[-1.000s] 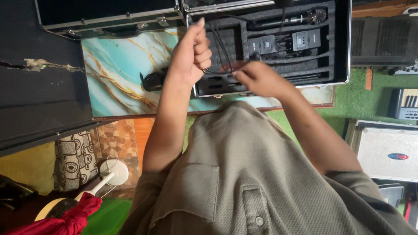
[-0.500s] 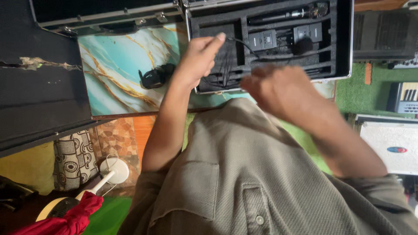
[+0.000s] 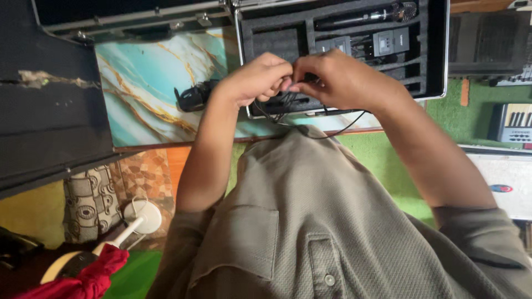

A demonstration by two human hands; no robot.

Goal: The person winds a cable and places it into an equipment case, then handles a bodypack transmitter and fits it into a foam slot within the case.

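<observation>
My left hand (image 3: 256, 78) and my right hand (image 3: 338, 77) meet fingertip to fingertip over the near edge of an open foam-lined equipment case (image 3: 438, 50). Both pinch a thin black cable (image 3: 282, 102) that hangs in loops below them and trails right over the table edge. In the case lie a black handheld microphone (image 3: 366, 16) and two small black transmitter units (image 3: 390, 41). A small black device (image 3: 194, 97) rests on the marbled teal tabletop (image 3: 144, 83), just left of my left wrist.
A second metal case (image 3: 133, 14) stands open at the back left. A dark panel (image 3: 50, 111) borders the table's left side. Lower left are a patterned cushion (image 3: 91, 202), a white round object (image 3: 141, 216) and red cloth (image 3: 88, 279). A keyboard (image 3: 512, 122) lies right on green carpet.
My left hand came down from its raised position and my right hand swung back in. Both now meet over the case's edge, pinching the cable.
</observation>
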